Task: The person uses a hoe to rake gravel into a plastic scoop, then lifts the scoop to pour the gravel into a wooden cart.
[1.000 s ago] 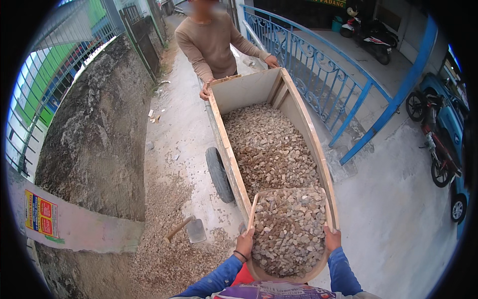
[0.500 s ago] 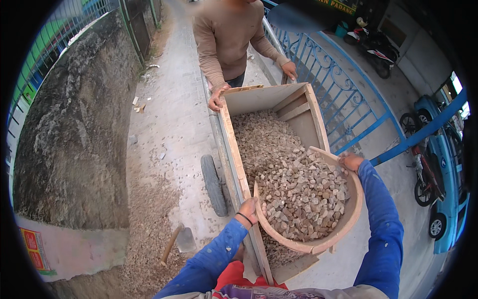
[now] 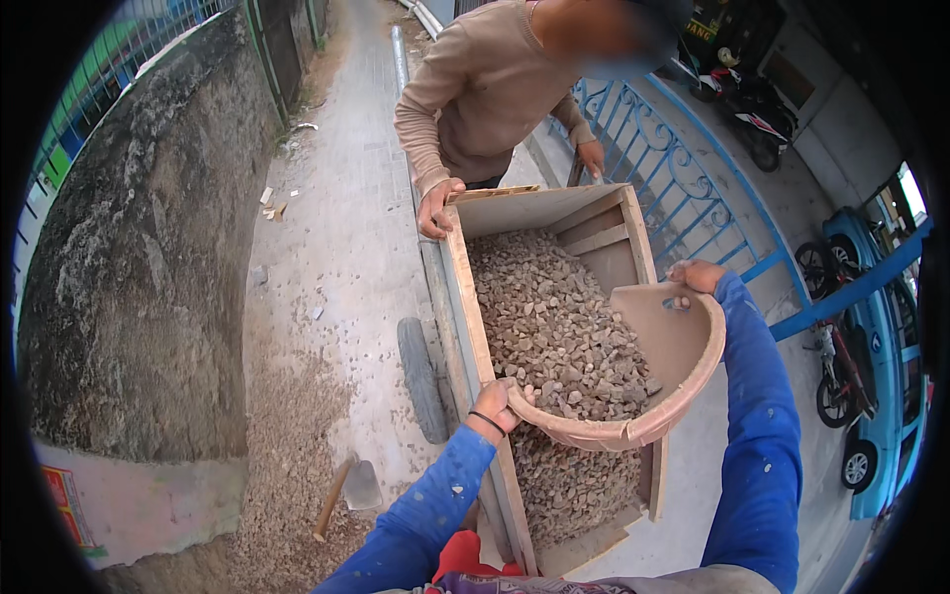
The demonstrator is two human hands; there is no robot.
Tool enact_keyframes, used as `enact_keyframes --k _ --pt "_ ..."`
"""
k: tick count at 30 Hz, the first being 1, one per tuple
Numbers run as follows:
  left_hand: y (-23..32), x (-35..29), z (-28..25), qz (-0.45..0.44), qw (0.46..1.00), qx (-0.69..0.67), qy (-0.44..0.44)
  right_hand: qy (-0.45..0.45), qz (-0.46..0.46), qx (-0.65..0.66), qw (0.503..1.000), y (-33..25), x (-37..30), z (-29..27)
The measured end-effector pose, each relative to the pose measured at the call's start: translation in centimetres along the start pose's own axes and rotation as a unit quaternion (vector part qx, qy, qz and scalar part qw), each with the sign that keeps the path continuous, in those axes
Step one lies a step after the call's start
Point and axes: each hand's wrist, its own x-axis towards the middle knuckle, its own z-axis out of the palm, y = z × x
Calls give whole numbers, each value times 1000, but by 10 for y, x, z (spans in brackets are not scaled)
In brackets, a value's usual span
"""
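A tan, curved-rim tub (image 3: 668,342) is tilted forward over a wooden cart box (image 3: 485,342). Gravel (image 3: 554,317) lies against its lip and fills much of the box. My left hand (image 3: 498,404) grips the rim on the left, above the box's side board. On the far right of the rim my right hand (image 3: 696,275) is closed, its fingertips showing through a hole in the tub's wall. Across the box, a person in a brown sweater (image 3: 495,84) has one hand on the far left corner (image 3: 436,208) and the other near the far right corner.
Beside the cart is a black wheel (image 3: 422,381). A shovel (image 3: 362,485) with a wooden handle lies on spilled gravel (image 3: 287,465) at the left. A rough wall (image 3: 148,267) borders that side. On the right are a blue metal gate (image 3: 683,188), motorbikes and a blue car (image 3: 886,366).
The tub has tipped farther forward and much of its gravel has slid into the box, baring its inner wall. My right hand has risen. The other person leans in to the right.
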Motion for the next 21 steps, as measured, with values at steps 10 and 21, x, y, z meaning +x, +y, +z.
enact_keyframes --k 10,21 --pt "24 -23 67 86 991 -40 -94 151 -16 136 979 -37 -73 -18" --pt "-114 -67 14 24 996 -21 -89 214 -54 173 960 104 -145 -41"
